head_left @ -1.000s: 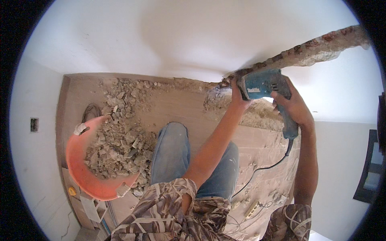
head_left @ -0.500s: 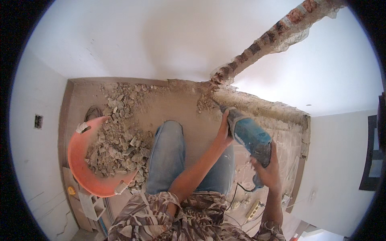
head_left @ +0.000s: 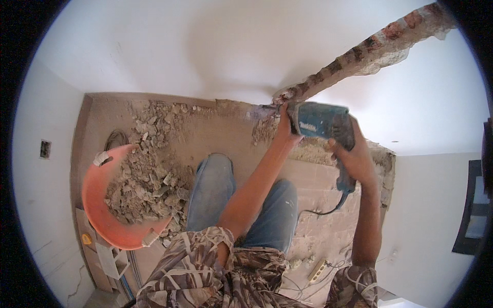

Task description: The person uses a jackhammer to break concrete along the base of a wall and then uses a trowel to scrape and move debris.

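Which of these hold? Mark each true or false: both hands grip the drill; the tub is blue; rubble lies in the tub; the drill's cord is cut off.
1. Both hands grip the drill. True: the left hand holds the front of the teal power drill, the right hand its handle.
2. The tub is blue. False: the tub is orange.
3. Rubble lies in the tub. True: rubble fills it.
4. The cord is cut off. False: a black cord hangs from the handle.

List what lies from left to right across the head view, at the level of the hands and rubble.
Wall socket → orange tub → rubble pile → left hand on the front of the blue power drill → right hand on its grip → dark frame on the right wall.
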Motion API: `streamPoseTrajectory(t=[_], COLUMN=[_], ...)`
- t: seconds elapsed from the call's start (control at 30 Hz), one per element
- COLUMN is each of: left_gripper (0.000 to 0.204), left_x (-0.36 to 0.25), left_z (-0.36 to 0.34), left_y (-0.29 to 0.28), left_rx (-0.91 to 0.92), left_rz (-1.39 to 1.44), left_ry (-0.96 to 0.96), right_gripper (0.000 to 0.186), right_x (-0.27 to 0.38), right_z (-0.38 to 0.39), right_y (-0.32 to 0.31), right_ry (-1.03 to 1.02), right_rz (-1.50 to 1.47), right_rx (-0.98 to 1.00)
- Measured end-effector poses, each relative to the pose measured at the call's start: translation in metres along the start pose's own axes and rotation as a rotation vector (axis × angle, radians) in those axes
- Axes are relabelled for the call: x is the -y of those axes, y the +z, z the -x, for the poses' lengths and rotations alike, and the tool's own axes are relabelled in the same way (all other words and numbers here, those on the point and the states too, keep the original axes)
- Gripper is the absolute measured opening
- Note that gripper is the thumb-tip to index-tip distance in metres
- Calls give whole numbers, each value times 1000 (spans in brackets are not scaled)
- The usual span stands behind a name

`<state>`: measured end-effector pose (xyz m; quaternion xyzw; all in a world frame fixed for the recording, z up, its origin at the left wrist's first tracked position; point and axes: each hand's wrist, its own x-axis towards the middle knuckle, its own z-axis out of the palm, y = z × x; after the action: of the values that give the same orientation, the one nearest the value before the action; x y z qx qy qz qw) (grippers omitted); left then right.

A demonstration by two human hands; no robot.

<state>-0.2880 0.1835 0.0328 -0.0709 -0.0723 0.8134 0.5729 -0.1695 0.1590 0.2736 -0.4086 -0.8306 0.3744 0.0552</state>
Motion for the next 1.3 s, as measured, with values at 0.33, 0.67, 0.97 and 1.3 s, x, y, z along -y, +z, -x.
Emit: streamPoseTrajectory(t=[0.33,0.67,0.97,1.3], left_gripper=[51,73,72,61], left_x=[-18,-18,-10,51], left_z=[-13,-18,-11,99], left_y=[27,12,4,-17], left_rx=[-86,-117,-82,-135], left_rz=[43,-14,-73,-242], left_ry=[15,45,71,16], right_gripper=[63,63,69,81], right_x=[17,4,-13,-49], right_z=[-46,-41,-36,117], right_y=[-2,0,1,17], right_ry=[-9,3,-42,-24], right_rz=[46,-21,-46,47], right_rx=[64,86,65,-38])
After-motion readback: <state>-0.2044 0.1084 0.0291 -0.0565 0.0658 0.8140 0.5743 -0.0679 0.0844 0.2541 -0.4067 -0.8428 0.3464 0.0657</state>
